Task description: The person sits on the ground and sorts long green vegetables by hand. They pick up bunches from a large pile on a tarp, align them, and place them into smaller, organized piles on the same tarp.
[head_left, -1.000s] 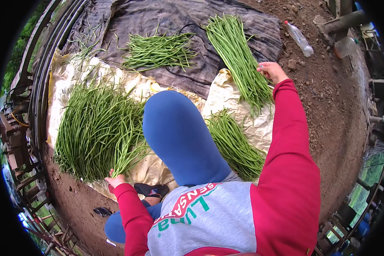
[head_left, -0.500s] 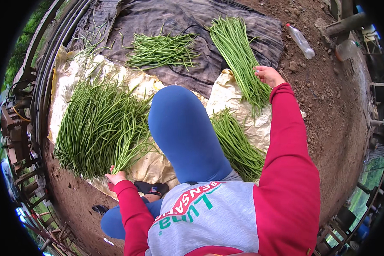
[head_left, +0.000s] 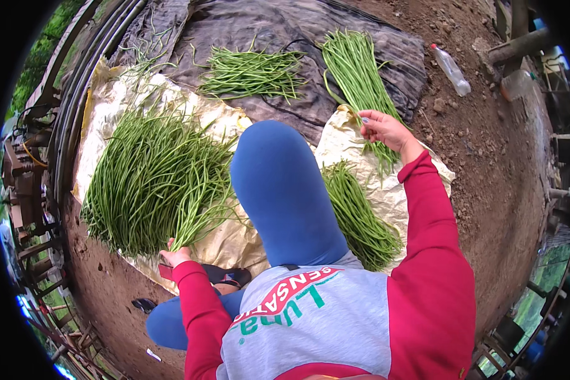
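Green, slender beans lay in several piles on the ground. At lower left, the left hand had its fingers closed around the ends of a small bunch, which fanned upward over the edge of a large heap. Across to the right, the right hand was at the lower part of a long bundle, its fingertips drawn together; whether they gripped a bean could not be told. Such thin, bendy lengths seemed to call for a light grip near the ends, the held ends level, and single beans drawn out lengthwise so that neighbours did not snag or snap.

A raised knee in blue trousers stood between the hands, blocking a straight path and hiding part of a pale sheet. Just right of it lay another pile. Farther off, a short pile rested on a dark cloth. A clear bottle with a red cap lay on brown soil, and a dark shoe was near the left hand.
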`<state>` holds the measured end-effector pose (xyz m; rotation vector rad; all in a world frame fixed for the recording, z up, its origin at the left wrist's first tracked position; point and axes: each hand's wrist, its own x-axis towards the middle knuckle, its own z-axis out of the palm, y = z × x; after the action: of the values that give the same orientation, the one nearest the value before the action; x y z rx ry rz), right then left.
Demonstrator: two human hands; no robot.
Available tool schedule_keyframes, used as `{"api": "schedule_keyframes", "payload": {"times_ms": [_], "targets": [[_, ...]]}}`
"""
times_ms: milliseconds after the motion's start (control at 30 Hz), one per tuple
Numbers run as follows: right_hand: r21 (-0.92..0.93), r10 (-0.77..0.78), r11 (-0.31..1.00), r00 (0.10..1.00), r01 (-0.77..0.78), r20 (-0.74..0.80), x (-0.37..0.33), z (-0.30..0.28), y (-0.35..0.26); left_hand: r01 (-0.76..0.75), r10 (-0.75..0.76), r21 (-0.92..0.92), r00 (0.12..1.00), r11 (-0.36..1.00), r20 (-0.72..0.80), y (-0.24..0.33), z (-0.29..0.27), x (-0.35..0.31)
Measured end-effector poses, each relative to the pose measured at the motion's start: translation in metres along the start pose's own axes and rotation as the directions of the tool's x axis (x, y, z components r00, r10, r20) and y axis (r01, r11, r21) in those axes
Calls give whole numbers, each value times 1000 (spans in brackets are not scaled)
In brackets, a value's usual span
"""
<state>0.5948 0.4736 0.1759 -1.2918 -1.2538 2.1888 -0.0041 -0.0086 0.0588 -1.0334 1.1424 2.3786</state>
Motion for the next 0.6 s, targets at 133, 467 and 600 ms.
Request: {"api": "schedule_keyframes", "payload": {"times_ms": [133,467,600], "targets": [[-240,99,967,995,-91,24,14,20,-28,-43,46,55,998,998,-53,-13,12,-12],[-221,-236,940,964,258,122,94,168,-187,-2,2,42,1000,999,0,-13,-4,-2],[-429,-366,828,928,361,74,162,199,-201,-42,42,-13,999,999,-25,-21,-7,-4]]}}
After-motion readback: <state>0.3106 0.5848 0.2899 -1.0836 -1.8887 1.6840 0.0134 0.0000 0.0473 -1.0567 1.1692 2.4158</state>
